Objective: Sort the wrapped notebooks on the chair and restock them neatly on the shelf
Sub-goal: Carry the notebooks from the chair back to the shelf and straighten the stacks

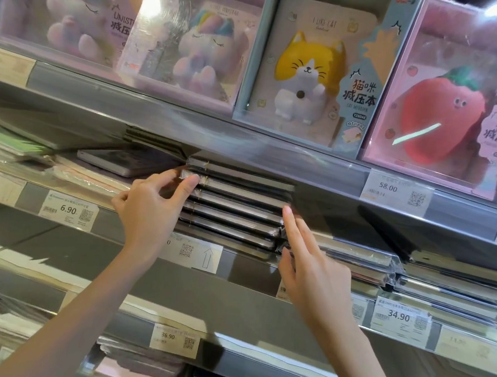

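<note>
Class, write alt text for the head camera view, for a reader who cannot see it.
Two bare hands square up a stack of dark plastic-wrapped notebooks on a grey shop shelf: the left hand touches its left end, the right hand its right end. Boxed plush-toy notebooks stand above.

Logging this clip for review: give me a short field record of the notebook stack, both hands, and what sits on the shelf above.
stack: dark plastic-wrapped notebooks, piled flat on the grey middle shelf
left hand: fingertips touch the stack's left end near the top, no closed grip
right hand: straight fingers press the stack's right end
shelf above: boxed yellow-and-white cat notebook, boxed red strawberry notebook
price tag below strawberry box: white label reading 58.00
chair: not in view
</note>
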Demonstrator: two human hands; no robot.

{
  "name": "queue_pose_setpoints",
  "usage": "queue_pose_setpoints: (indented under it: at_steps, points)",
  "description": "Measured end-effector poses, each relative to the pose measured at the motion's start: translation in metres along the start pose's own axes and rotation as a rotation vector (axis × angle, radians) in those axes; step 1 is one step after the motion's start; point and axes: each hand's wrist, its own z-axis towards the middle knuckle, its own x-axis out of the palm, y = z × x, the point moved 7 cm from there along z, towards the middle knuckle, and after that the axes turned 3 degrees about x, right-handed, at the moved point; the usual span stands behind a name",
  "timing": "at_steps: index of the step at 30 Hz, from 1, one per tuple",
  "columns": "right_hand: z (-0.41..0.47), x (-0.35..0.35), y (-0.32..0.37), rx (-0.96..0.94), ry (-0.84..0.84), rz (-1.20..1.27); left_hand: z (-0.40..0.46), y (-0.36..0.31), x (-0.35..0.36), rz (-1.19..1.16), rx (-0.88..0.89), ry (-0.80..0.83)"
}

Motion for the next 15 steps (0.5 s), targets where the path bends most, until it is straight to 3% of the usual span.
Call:
queue_pose_setpoints:
  at_steps: [7, 12, 15]
  points:
    - [0.02, -0.028, -0.012, 0.067, -0.013, 0.016, 0.007, -0.005, 0.0, -0.045, 0.079, 0.081]
    - [0.044, -0.026, -0.014, 0.189, 0.259, -0.111, 0.005, -0.011, 0.001, -0.118, 0.088, 0.103]
    - [0.053, -0.022, -0.015, 0.194, 0.322, -0.124, 0.004, -0.009, 0.002, -0.137, 0.084, 0.123]
